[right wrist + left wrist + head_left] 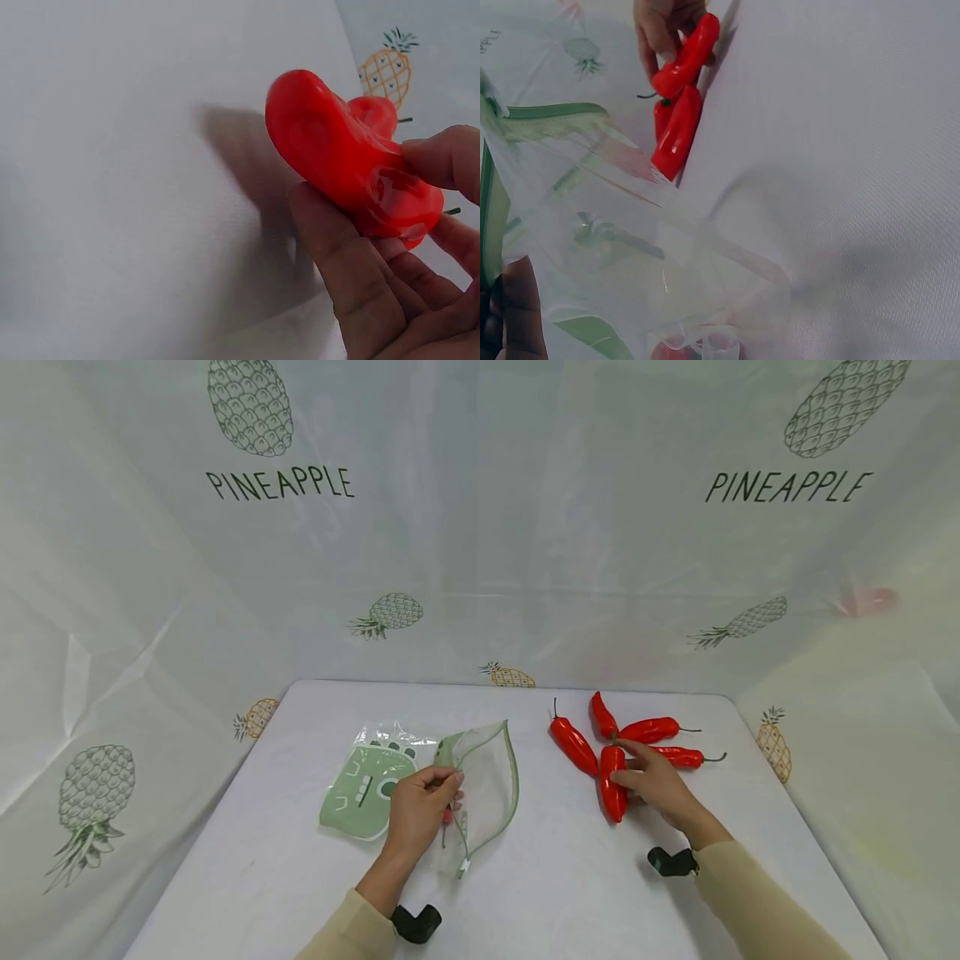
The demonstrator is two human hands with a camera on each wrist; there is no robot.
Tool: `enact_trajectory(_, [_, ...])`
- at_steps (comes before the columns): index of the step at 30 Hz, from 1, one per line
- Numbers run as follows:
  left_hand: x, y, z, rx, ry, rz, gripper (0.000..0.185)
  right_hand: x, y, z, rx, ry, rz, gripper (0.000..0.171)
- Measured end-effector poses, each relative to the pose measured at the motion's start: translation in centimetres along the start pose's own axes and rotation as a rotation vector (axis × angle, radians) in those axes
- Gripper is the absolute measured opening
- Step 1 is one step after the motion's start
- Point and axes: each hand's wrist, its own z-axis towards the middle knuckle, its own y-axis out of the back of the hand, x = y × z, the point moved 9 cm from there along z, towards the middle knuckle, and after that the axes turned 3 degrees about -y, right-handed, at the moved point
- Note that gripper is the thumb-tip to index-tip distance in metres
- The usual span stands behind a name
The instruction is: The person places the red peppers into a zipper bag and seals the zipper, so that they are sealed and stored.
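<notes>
My left hand [417, 806] pinches the edge of a clear plastic zip bag [491, 777] with green trim. The bag's mouth gapes toward the right. Something red [669, 351] shows through the clear film low in the left wrist view. On the right, my right hand [662, 787] grips a glossy red chili pepper [612, 781], thumb on one side and fingers on the other. In the right wrist view this pepper [322, 142] is tilted, its rounded tip toward the upper left. Several more red peppers [573, 745] fan out around that hand.
A flat green bag [358, 793] with a cartoon face lies left of my left hand. The white table [247, 860] ends at a pineapple-print curtain [480, 527] at the back and sides. A dark wrist camera [672, 862] sits on the right wrist, another [417, 924] on the left.
</notes>
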Motion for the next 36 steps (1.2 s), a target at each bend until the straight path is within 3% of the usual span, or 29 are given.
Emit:
enact_trajectory(14, [0.0,0.0,-0.1,0.001,-0.016,0.004,0.012,-0.2,-1.6,-1.1,-0.008,-0.017,0.141,0.088])
enact_trajectory(25, [0.1,0.0,0.1,0.010,-0.002,0.012,0.012,2.3,-2.2,-2.2,-0.039,0.050,0.223,0.084])
enact_trajectory(36, [-0.1,0.0,0.3,0.012,-0.010,0.017,0.014,5.8,-3.8,-3.3,-0.014,0.095,0.251,0.079])
